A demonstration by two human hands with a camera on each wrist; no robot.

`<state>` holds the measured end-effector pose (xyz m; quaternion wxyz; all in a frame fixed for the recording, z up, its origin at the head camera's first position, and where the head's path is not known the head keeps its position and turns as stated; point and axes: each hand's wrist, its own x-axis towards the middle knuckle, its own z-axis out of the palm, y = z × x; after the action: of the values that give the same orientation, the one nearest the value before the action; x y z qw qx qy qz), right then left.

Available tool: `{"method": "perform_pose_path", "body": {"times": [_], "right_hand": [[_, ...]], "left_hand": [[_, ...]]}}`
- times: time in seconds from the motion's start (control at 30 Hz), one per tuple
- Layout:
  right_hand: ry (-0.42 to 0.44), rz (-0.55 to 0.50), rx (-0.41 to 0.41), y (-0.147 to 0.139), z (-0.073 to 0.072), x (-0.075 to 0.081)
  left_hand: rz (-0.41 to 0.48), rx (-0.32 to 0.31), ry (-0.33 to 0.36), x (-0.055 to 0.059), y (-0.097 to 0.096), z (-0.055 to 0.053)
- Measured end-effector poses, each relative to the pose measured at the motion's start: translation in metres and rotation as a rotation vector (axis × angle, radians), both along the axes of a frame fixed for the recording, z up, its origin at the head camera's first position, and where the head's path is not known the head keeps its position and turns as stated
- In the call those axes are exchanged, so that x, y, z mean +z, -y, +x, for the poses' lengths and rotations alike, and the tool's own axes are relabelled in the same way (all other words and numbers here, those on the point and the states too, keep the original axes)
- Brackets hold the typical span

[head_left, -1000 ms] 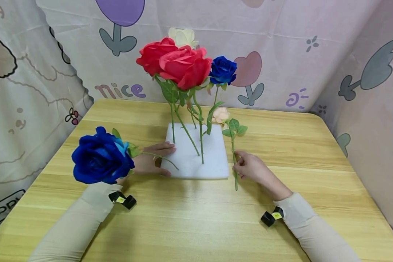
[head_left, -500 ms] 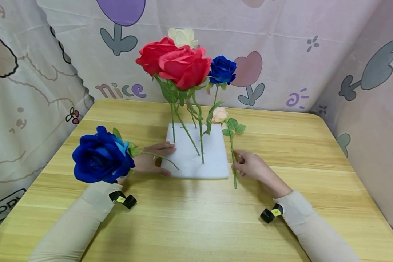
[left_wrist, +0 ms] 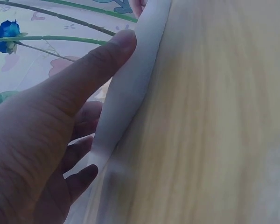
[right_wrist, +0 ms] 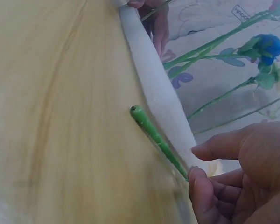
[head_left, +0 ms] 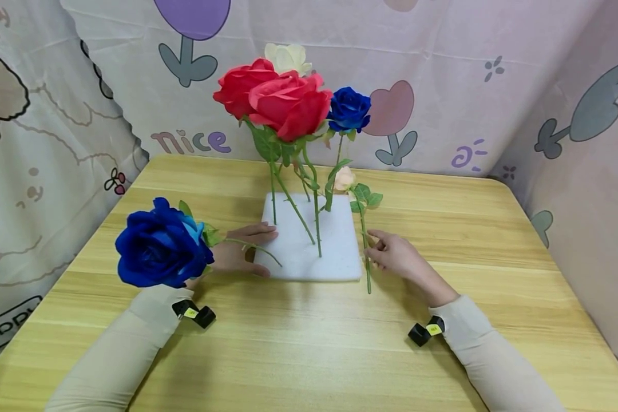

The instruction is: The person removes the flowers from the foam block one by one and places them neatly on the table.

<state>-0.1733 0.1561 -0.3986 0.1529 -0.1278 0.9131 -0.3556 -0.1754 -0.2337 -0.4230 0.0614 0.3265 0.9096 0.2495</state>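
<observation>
My left hand (head_left: 237, 250) rests at the left edge of a white foam block (head_left: 340, 252), thumb at the front corner and fingers spread along the side. A large blue rose (head_left: 162, 246) leans out leftward over that wrist, its stem in the foam. Two red roses (head_left: 290, 106), a smaller blue rose (head_left: 350, 110) and a cream rose (head_left: 288, 59) stand above the block. At its right side, a pale pink rose (head_left: 345, 178) lies on the table. My right hand (head_left: 395, 256) holds its green stem (right_wrist: 156, 140) with curled fingers; the exact contact is partly hidden.
The wooden table (head_left: 298, 349) extends around the block on all sides. A printed cloth (head_left: 443, 74) hangs behind it and along both sides. Tall stems and blooms rise over the block, and the large blue bloom overhangs the left forearm.
My right hand and the pale pink rose have shifted slightly left and away from me, closer along the block. The left hand and the standing roses have stayed put.
</observation>
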Motion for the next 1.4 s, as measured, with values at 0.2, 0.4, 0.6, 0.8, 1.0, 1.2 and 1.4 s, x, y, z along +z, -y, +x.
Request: {"method": "perform_pose_path", "body": {"times": [0.2,0.4,0.6,0.8,1.0,1.2,1.4], "right_hand": [[-0.154,-0.06,-0.015,0.005,0.001,0.004],[-0.289,-0.193,0.073,0.017,0.002,0.011],[-0.276,-0.301,0.16,0.028,0.0,0.013],[-0.236,-0.382,0.232,0.039,-0.003,0.011],[-0.206,-0.445,0.254,0.051,-0.004,0.011],[-0.188,-0.449,0.256,0.06,-0.006,0.008],[-0.198,-0.463,0.264,0.066,-0.007,0.003]], "left_hand": [[0.021,-0.026,-0.029,0.002,0.0,-0.001],[0.012,-0.015,-0.022,0.001,0.0,-0.002],[0.04,-0.025,-0.016,0.0,0.0,-0.003],[0.03,-0.022,-0.015,0.0,0.0,-0.003],[0.008,0.018,0.005,-0.004,0.001,-0.002],[0.02,0.012,-0.038,-0.002,-0.001,0.002],[0.032,-0.033,-0.178,-0.01,0.001,-0.001]]}}
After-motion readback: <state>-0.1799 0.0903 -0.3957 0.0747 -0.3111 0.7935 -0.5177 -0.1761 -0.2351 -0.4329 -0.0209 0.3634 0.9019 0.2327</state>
